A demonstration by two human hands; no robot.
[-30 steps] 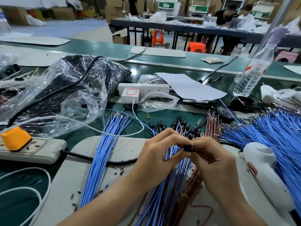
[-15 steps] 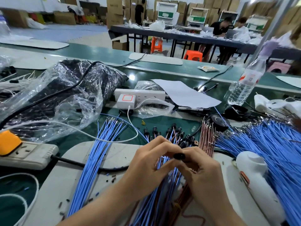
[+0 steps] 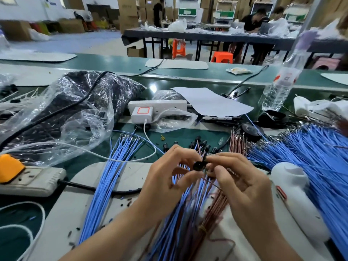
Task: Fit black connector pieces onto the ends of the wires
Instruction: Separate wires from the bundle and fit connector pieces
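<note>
Frame center: left hand [image 3: 169, 178] pinches black connector [image 3: 199, 165] between thumb and forefinger. Right hand [image 3: 243, 183] fingertips pinch what looks like a thin brown wire [image 3: 211, 182], blurred, above the wire bundle [image 3: 188, 213].

The one head-worn camera looks forward and down, close above the left hand [image 3: 169, 178] and right hand [image 3: 243, 185] pinching a black connector [image 3: 198, 165]. Beyond the grip, its wide view reaches a far table [image 3: 207, 37].
</note>
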